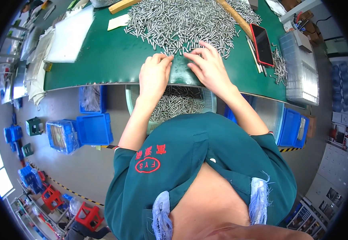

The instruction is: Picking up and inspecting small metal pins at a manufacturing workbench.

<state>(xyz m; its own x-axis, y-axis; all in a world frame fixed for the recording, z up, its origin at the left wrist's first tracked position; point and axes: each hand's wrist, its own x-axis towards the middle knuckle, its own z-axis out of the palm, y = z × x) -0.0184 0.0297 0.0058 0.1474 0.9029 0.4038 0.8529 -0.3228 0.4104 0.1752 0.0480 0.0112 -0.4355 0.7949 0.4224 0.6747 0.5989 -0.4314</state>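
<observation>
A large heap of small silvery metal pins lies on the green tabletop before me. At the heap's near edge, my left hand has its thumb and fingers pressed together at the tips. Whatever they may hold is too small to make out. My right hand is beside it, fingers apart and bent over the nearest pins, with no pin visibly gripped. Below the table edge, between my forearms, a pale green basket holds many more such pins.
Wooden bars border the heap. On the right are a red-edged phone, thin sticks, a small pin pile and stacked clear trays. White sheets lie left; blue bins stand on the floor.
</observation>
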